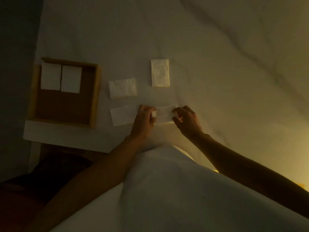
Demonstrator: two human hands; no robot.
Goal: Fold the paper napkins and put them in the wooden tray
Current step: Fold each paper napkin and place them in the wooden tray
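Just below the middle of the frame, both hands work on one long white paper napkin strip (164, 115) lying on the wrinkled pale cloth surface (217, 64). The left hand (144, 118) is curled narrow, its fingers pinching a lifted left end of the strip. The right hand (186, 118) is half curled, thumb and fingertips nipping the strip's right end. Just left of the left hand lies a flat white folded napkin (123, 115); above it sits a crumpled white napkin (122, 88), and further up right an upright white napkin rectangle (160, 72). At centre left, the square wooden tray with a cork-brown floor (94, 96) holds two folded white napkins (51, 76) side by side in its upper left part, edges nearly touching.
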